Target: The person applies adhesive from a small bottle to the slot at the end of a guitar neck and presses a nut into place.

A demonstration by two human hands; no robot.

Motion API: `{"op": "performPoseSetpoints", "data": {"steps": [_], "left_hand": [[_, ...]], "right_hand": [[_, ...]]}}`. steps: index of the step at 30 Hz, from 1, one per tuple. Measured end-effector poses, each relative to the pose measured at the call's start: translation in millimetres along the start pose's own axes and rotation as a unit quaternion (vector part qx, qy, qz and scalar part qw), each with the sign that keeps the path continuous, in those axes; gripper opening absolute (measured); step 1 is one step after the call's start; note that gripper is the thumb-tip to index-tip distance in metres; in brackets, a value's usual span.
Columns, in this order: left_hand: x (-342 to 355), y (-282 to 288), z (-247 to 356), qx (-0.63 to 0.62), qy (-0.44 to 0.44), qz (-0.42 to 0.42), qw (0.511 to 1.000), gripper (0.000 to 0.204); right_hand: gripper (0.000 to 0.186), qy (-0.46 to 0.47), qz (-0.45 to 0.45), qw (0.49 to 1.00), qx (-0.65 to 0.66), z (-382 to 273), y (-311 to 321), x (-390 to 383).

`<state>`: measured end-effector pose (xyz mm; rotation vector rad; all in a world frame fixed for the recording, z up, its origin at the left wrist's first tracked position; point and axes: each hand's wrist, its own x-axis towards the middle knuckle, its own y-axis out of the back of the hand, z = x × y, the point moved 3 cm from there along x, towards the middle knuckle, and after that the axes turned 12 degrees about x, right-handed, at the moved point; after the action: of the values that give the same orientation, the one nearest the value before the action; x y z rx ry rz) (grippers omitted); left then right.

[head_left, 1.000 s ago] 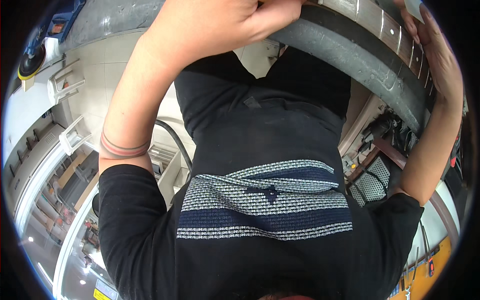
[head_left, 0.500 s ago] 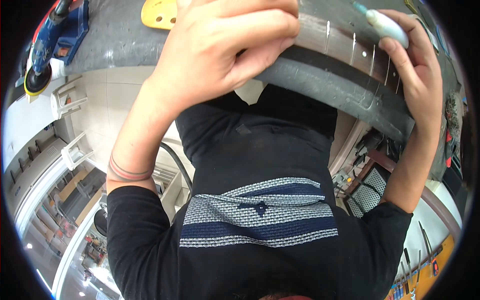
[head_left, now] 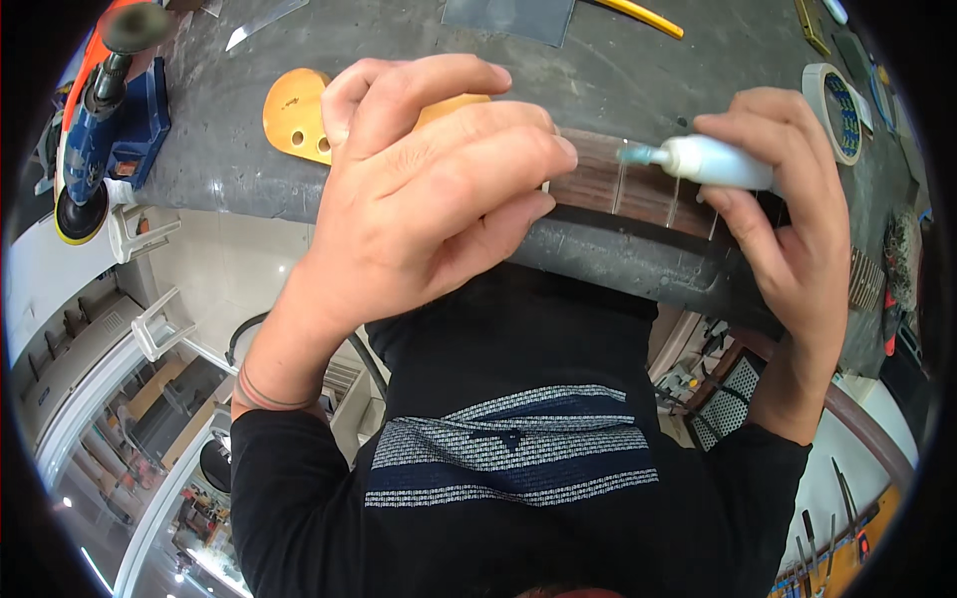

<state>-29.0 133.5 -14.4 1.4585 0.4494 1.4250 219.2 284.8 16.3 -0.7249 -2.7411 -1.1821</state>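
Observation:
A guitar neck lies across the workbench, with an orange-yellow headstock (head_left: 286, 112) and a dark brown fretboard (head_left: 590, 179) crossed by thin pale lines. My left hand (head_left: 419, 189) is curled over the headstock end of the fretboard. Its thumb and fingertips come close together around a small pale sliver that I cannot make out, while the outer fingers are raised. In my right hand (head_left: 797, 189) a small white squeeze bottle (head_left: 720, 162) is gripped between thumb and fingers. The bottle lies almost level, its thin greenish nozzle pointing left just above the fretboard.
A blue power tool with a round pad (head_left: 85, 149) stands at the left bench edge. A roll of tape (head_left: 835, 112) lies at the right. Farther back are a clear sheet (head_left: 508, 18) and a yellow strip (head_left: 643, 18). The dark bench edge (head_left: 618, 254) runs before my body.
My right hand has brought the bottle left and down, from tilted to nearly level over the fretboard. My left hand's outer fingers have lifted. The view now takes in more of the bench.

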Motion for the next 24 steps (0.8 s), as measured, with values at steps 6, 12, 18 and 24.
{"op": "performPoseSetpoints", "data": {"steps": [6, 12, 18, 24], "left_hand": [[-2.7, -5.2, -2.8, -0.012, 0.014, 0.007, 1.0, 0.062], [-4.8, -5.1, -2.7, -0.015, 0.023, 0.009, 1.0, 0.062], [-2.1, -2.2, -2.1, -0.007, 0.02, -0.003, 1.0, 0.063], [-2.8, -3.2, -2.7, -0.01, 0.016, 0.001, 1.0, 0.063]], "right_hand": [[0.046, -0.017, 0.009, 0.999, 0.026, -1.9, -7.7, -1.6], [0.049, -0.014, -0.001, 0.999, 0.041, -2.1, -6.8, 2.2], [0.048, -0.015, -0.021, 0.999, 0.031, -7.3, -3.8, 4.8], [0.047, -0.02, -0.035, 0.999, 0.021, -9.1, -4.3, 6.7]]}}
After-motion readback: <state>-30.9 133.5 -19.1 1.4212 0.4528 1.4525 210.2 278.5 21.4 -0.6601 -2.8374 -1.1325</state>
